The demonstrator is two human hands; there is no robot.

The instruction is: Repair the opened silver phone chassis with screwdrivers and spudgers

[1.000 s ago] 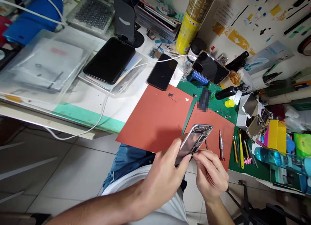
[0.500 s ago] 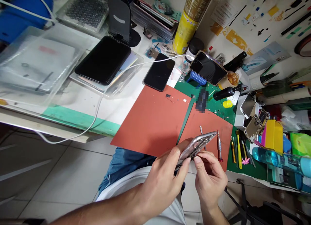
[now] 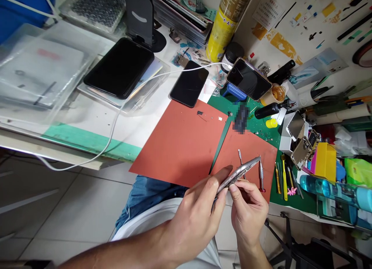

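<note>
- Hands are both gripping a metal phone frame (image 3: pixel 236 179), tilted edge-up above the near edge of a red work mat (image 3: pixel 180 145)
- Left hand (image 3: pixel 196 211) is closing around the frame's lower end
- Right hand (image 3: pixel 248 215) is pinching its edge
- Precision screwdriver (image 3: pixel 261 176) is lying just beside the frame's tip, with open mat stretching left

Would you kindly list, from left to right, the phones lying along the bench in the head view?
Large black phone on a clear plastic box → smaller black phone → gold-framed phone on a blue holder.

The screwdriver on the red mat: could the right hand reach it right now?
Probably yes: the right hand lies close beside the screwdriver, nothing between, though its fingers must first leave the phone frame.
</note>
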